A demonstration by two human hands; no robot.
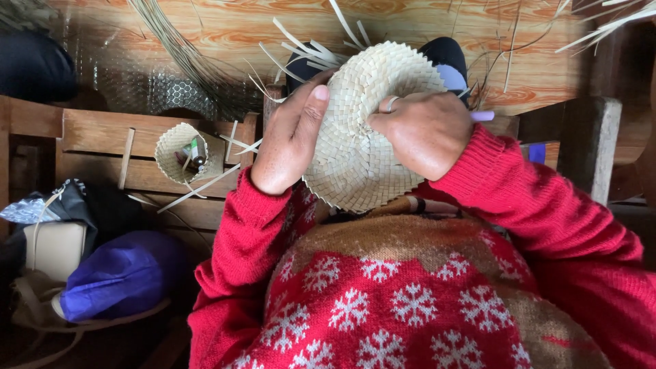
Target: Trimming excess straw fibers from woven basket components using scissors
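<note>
Woven palm-leaf strips form the round disc (372,137) that I hold in front of my chest, above my lap. Status as seen from the head view:

1. Completed portion. The disc face shows a tight, even diagonal weave from centre to rim, and most of the rim is folded into a regular zigzag edge.
2. Open portion. At the upper left of the disc, a cluster of loose strip ends (307,51) sticks out past the rim, unwoven and untrimmed. I judge the piece mostly finished, with this edge section left to close.
3. Left hand (290,140). It grips the left edge of the disc; the thumb lies flat on the face, and the fingers are hidden behind the weave.
4. Right hand (424,133). It is curled over the right side of the face, fingers bent and pressed onto the weave; a ring shows on one finger.
5. Surroundings. A small woven basket (179,152) stands on the wooden bench (96,147) to the left, holding a few small items. A blue bag (119,273) lies lower left. More strips lie on the wooden floor (225,27).
</note>
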